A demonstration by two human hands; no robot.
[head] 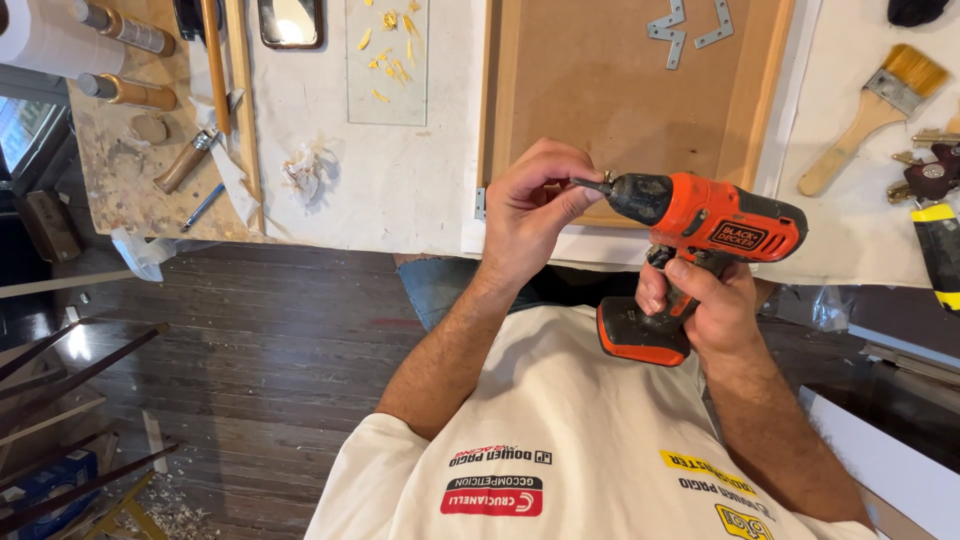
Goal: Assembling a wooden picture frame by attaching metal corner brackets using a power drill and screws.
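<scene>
Orange-and-black cordless drill (700, 225) is held off the white table's near edge: right hand (700, 300) wrapped shut on its grip, left hand (530, 205) pinching the small bit (592, 184) at its chuck. Risk as I judge it: trigger bump spins the bit, nicks fingertips; loose bit drops to the wooden floor (250, 330).

A workbench (420, 200) covered in white paper carries a wooden frame (620, 80) lying back-up. Left of the frame lies a glass strip (388, 95) with yellow shavings, then a crumpled tissue (305, 172). Right of the frame lies a paintbrush (880, 110); small metal brackets (685, 25) rest on the frame's backing.
</scene>
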